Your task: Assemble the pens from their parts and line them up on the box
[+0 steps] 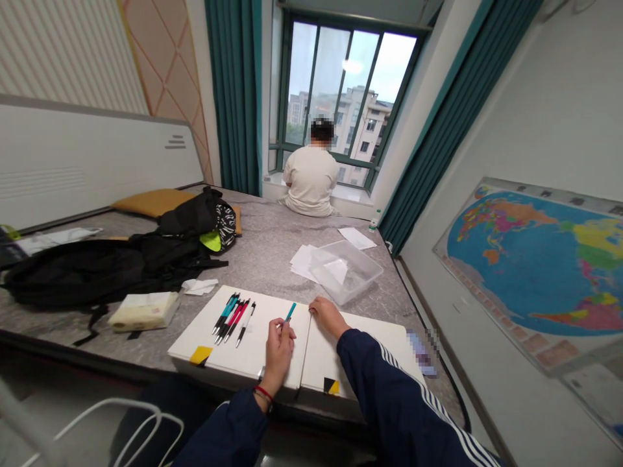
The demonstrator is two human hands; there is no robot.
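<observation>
My left hand (281, 347) is closed around a teal pen (291, 311), whose upper end points up and away from me. My right hand (327, 316) rests near the inner back corner of the right white board (377, 331), its fingers pinched together; what they hold, if anything, is too small to make out. On the left white board (195, 324) lies a row of several pens: teal pens (226, 312), red pens (237, 316) and a white pen (246, 324), all with black parts, tips toward me.
Beyond the boards are a clear plastic bin (360, 275) and white paper sheets (304, 261). A tissue pack (143, 311) and a black backpack (97, 266) lie at left. A phone-like object (422, 353) sits at right. Another person (311, 178) sits by the window, back turned.
</observation>
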